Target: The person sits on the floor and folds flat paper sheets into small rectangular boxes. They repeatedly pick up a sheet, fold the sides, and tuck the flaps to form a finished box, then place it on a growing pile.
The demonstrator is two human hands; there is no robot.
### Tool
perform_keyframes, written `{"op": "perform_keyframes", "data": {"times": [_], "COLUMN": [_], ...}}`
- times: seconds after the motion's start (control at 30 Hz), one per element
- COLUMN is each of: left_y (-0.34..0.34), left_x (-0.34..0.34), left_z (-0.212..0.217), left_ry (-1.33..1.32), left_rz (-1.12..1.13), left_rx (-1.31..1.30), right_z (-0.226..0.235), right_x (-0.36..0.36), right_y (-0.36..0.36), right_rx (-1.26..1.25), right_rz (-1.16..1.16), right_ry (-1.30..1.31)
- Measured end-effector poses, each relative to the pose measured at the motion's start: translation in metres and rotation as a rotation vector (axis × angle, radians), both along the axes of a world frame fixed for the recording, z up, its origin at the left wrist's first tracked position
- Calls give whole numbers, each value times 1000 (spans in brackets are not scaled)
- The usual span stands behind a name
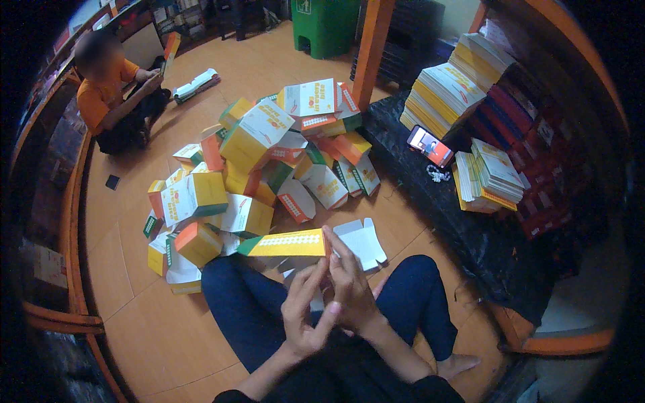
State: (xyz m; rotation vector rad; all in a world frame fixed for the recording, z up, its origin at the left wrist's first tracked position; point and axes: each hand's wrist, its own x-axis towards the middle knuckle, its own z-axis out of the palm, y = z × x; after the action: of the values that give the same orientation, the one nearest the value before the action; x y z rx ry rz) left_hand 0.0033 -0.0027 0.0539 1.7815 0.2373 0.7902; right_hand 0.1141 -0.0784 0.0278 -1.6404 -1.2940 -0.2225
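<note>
I sit cross-legged on a wooden floor. My left hand (304,310) and my right hand (351,285) meet over my lap, both gripping a partly folded carton (289,243) with a yellow and orange side and a white flap sticking out to the right. My fingers press along its lower edge; the part beneath my hands is hidden. A big heap of folded yellow, orange, green and white boxes (259,164) lies right in front of my knees.
Stacks of flat unfolded cartons (447,91) rest on a dark mat (430,195) to the right, with a lit phone (430,145) beside them. Another person (111,94) sits at the far left folding a box. A green bin (326,27) and an orange post (369,50) stand behind.
</note>
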Motion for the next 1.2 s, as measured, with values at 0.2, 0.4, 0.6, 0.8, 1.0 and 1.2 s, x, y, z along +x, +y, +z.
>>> {"op": "perform_keyframes", "data": {"times": [0.2, 0.4, 0.6, 0.8, 1.0, 1.2], "left_y": [20, 36, 27, 16, 4, -5], "left_x": [3, 16, 14, 14, 16, 13], "left_z": [-10, -18, -22, -38, -56, -44], "left_ry": [111, 30, -77, -12, -38, 56], "left_rz": [-147, -49, 200, 119, -11, -145], "left_rx": [324, 503, 406, -392, -502, -717], "right_z": [4, 21, 24, 20, 21, 23], "right_x": [14, 9, 3, 1, -11, -2], "right_y": [-12, -22, -21, -8, -4, -11], "right_rx": [-32, -12, 230, -37, -92, -47], "right_rz": [67, 71, -2, -167, -303, -390], "right_ry": [61, 470, 912, 451, 358, 279]}}
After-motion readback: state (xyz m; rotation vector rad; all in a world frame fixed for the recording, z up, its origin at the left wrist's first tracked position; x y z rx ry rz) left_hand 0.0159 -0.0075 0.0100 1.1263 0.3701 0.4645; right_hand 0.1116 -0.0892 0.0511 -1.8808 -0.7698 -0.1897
